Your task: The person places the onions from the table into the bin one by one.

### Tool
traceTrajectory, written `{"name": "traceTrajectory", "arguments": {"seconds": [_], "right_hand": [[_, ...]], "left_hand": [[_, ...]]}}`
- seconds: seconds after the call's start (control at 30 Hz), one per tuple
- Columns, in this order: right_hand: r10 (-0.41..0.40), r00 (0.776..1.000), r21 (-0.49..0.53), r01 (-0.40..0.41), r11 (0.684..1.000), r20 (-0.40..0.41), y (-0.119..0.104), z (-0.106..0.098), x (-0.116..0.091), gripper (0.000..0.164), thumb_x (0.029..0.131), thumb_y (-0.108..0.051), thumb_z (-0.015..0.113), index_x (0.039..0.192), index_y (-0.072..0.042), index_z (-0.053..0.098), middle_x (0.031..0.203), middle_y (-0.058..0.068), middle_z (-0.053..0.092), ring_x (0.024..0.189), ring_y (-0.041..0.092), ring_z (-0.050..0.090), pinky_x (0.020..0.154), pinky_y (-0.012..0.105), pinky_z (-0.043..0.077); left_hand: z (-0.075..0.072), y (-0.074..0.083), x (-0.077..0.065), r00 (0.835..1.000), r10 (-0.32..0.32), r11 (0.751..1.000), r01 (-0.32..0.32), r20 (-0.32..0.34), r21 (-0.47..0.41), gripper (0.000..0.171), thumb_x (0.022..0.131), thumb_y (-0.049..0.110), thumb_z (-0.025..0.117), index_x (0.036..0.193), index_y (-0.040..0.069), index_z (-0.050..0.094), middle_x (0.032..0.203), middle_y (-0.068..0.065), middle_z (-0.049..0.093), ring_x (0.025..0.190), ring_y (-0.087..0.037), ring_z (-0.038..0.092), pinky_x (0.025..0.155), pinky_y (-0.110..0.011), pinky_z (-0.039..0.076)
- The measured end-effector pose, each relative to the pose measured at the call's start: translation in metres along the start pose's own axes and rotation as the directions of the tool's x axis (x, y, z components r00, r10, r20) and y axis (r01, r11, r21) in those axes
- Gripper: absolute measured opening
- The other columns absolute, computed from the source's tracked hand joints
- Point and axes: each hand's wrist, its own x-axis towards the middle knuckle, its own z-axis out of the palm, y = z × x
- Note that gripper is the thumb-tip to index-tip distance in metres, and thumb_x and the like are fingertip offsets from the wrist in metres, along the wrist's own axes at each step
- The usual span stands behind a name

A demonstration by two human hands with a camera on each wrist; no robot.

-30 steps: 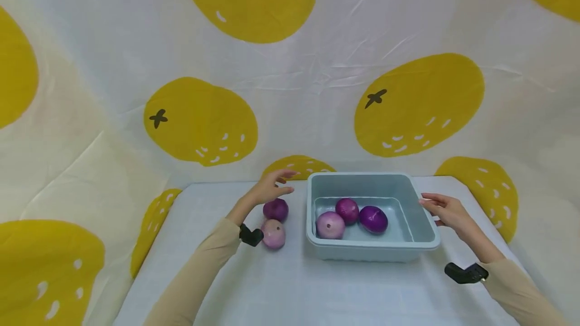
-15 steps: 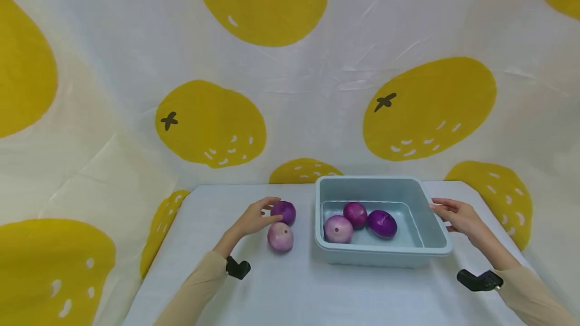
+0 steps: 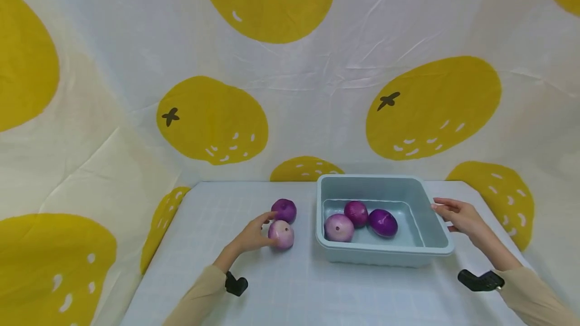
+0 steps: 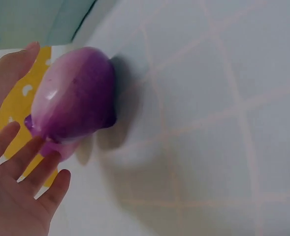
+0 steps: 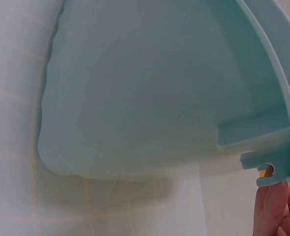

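Note:
My left hand [image 3: 248,237] is spread at the left side of a pale purple onion [image 3: 282,234] on the table, thumb and fingertips right at its skin. In the left wrist view the palm faces this onion [image 4: 78,88] with the fingers loosely extended. A darker purple onion [image 3: 286,209] sits just behind it. On the right, my right hand [image 3: 459,219] holds the rim of a pale blue plastic tub [image 3: 385,256], thumb and fingers pinching the edge in the right wrist view. Inside the tub lie a pale onion [image 3: 339,228] and two darker onions [image 3: 383,223].
The white table [image 3: 317,291] runs back to a hanging cloth [image 3: 312,130] printed with yellow fruit. The tub stands near the table's back edge, right of the two loose onions.
My left hand has come down and moved forward from the dark onion to the pale one nearer me. My right hand stays at the tub's rim. The view has shifted slightly.

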Motion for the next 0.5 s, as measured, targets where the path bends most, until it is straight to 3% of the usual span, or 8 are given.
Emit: {"name": "traceTrajectory", "arguments": {"seconds": [0.3, 0.5], "right_hand": [[-0.004, 1.0, 0.005, 0.004, 1.0, -0.011, 0.002, 0.001, -0.001, 0.077, 0.095, -0.052, 0.048, 0.142, 0.008, 0.033, 0.131, 0.034, 0.05, 0.089, 0.018, 0.059, 0.071, 0.029, 0.058], [-0.003, 1.0, 0.002, 0.003, 1.0, -0.015, 0.001, 0.003, 0.0, 0.078, 0.095, -0.053, 0.047, 0.142, 0.007, 0.034, 0.132, 0.034, 0.049, 0.091, 0.019, 0.06, 0.071, 0.029, 0.058]], "left_hand": [[0.017, -0.013, 0.006, 0.998, -0.048, 0.999, 0.047, -0.033, -0.008, 0.085, 0.07, 0.025, 0.085, 0.14, 0.0, 0.043, 0.136, -0.019, 0.053, 0.12, -0.035, 0.052, 0.099, -0.055, 0.045], [0.024, -0.016, 0.011, 0.999, -0.018, 1.0, 0.017, -0.042, -0.02, 0.094, 0.064, 0.029, 0.089, 0.14, 0.001, 0.042, 0.14, -0.02, 0.049, 0.125, -0.036, 0.05, 0.101, -0.054, 0.044]]}}
